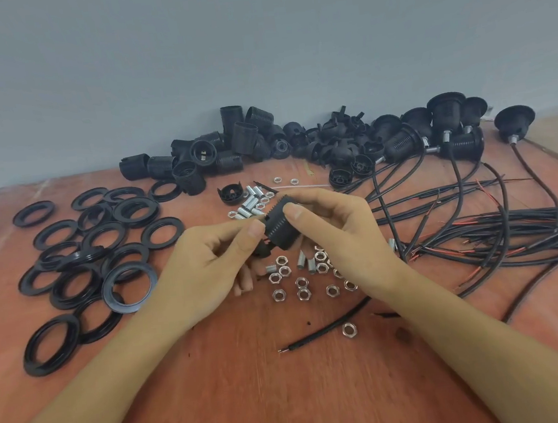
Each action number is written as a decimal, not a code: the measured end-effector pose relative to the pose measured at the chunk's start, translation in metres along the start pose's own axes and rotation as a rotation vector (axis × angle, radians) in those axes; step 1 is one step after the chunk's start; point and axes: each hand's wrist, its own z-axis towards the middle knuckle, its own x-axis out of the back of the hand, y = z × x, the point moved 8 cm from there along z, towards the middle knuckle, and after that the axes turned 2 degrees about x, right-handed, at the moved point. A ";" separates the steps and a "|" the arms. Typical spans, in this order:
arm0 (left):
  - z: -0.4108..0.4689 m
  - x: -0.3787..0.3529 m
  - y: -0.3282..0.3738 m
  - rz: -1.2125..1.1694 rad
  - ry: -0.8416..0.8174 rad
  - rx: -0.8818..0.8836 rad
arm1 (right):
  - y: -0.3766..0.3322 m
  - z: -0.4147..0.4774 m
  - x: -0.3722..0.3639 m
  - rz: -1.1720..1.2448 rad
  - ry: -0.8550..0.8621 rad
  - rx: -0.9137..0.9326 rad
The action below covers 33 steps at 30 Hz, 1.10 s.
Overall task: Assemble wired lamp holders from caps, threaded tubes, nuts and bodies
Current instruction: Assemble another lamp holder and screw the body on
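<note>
R. hand is gripping the black, thread-ribbed lamp holder body, thumb on top. It is tilting, held above the hex nuts at mid-bench. L. hand is pinching its lower end.

You hold a black ribbed lamp holder body tilted above silver nuts scattered on the counter, threaded tubes just behind.
</note>
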 end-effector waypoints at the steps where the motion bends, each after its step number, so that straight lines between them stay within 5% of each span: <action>1: -0.001 -0.004 0.001 0.024 -0.069 -0.018 | 0.000 0.000 0.001 0.007 0.002 -0.002; 10: -0.006 -0.018 0.001 0.135 -0.308 -0.105 | 0.005 0.002 0.006 -0.021 -0.022 -0.091; 17: -0.001 -0.012 -0.005 -0.016 -0.131 -0.037 | 0.011 0.004 0.007 -0.063 -0.008 -0.173; 26: -0.002 -0.020 -0.002 -0.152 -0.248 0.059 | 0.035 -0.007 0.007 0.045 0.058 -0.524; 33: -0.004 -0.021 -0.003 -0.080 -0.241 0.067 | 0.034 -0.011 0.003 -0.004 0.098 -0.517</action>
